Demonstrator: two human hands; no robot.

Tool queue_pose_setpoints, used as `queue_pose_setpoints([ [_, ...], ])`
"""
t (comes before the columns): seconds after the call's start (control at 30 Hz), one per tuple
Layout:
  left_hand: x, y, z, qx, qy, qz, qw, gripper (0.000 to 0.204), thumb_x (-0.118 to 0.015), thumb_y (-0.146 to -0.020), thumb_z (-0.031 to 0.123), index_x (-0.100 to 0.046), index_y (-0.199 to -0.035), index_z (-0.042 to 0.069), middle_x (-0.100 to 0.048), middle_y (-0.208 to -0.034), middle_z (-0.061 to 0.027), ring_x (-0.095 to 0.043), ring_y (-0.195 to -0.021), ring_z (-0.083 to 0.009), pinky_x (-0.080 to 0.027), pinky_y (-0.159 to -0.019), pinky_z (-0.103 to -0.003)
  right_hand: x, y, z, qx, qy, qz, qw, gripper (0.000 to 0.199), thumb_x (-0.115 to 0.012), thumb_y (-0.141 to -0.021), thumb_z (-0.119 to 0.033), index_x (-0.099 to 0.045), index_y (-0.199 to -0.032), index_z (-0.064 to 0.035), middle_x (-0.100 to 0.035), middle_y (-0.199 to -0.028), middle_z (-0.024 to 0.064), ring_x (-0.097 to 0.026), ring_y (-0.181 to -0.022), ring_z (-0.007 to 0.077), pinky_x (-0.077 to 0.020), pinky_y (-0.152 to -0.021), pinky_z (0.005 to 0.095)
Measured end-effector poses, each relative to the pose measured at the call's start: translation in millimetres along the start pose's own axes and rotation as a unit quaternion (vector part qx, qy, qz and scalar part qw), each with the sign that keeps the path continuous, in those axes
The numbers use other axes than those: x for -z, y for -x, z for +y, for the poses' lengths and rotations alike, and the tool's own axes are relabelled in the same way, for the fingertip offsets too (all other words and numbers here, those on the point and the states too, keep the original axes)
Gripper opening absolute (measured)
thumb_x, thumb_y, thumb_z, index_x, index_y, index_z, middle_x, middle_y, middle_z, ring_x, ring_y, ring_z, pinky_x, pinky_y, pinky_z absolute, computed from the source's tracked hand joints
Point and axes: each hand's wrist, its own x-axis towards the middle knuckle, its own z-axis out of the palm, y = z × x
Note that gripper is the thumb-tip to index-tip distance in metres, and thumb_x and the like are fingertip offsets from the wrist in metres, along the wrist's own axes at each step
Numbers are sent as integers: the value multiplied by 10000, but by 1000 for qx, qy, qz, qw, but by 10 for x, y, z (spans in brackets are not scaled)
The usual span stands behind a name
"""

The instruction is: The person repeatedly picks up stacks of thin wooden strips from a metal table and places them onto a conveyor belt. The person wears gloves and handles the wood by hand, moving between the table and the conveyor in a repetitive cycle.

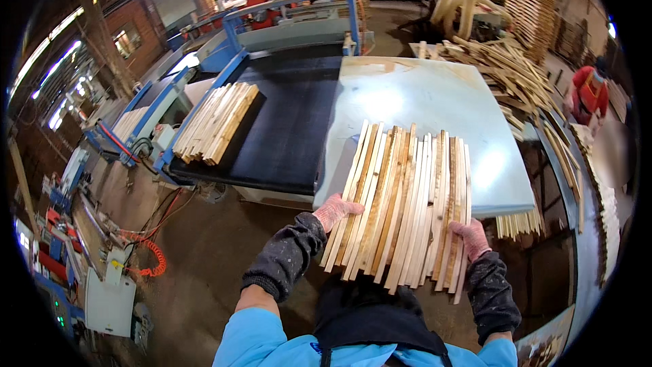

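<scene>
left hand (337,211), in a pinkish glove, at the left edge of a batch of wooden strips (401,197); right hand (473,238), gloved alike, at its right edge. fingers gripping the batch from both sides, partly hidden. strips lie side by side, near ends uneven. far part of batch over the pale, shiny tabletop (421,92), near ends jutting past its edge; cannot tell if it rests there. black conveyor belt (292,102) just left of tabletop, bearing a second row of strips (219,122). person in red (592,95) at far right.
</scene>
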Motion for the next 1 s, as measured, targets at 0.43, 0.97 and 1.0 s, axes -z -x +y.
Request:
queue_pose_setpoints([
  [0.43, 1346, -1187, 1242, 78, -515, 182, 834, 1104, -609, -917, 802, -418, -1598, -47, -560, -1530, -309, -538, -1448, -436, -455, -1198, -491, -1364, -1866, -437, 17, -61, -75, 995, 467, -801, -867, -50, -626, -1280, 80, -750, -1129, 160, -737, -973, 250, -616, -923, 398],
  [0.97, 4167, -1161, 1430, 115, -590, 407, 688, 1046, -346, -1032, 785, -136, -1744, 48, -46, -1800, -288, -11, -1676, -443, 36, -1335, -564, -4919, -3108, -208, 29, 13, -163, 986, 856, -883, -842, -110, -359, -1490, 88, -729, -1174, 199, -740, -1061, 273, -623, -923, 378],
  [1.0, 4378, -1127, 1432, 103, -588, 417, 685, 1039, -352, -1034, 776, -142, -1742, 45, -58, -1801, -283, -14, -1677, -438, 27, -1336, -564, -5105, -3196, -59, 56, 44, -169, 983, 920, -866, -870, -206, -318, -1539, 110, -730, -1204, 224, -747, -1067, 282, -622, -918, 381],
])
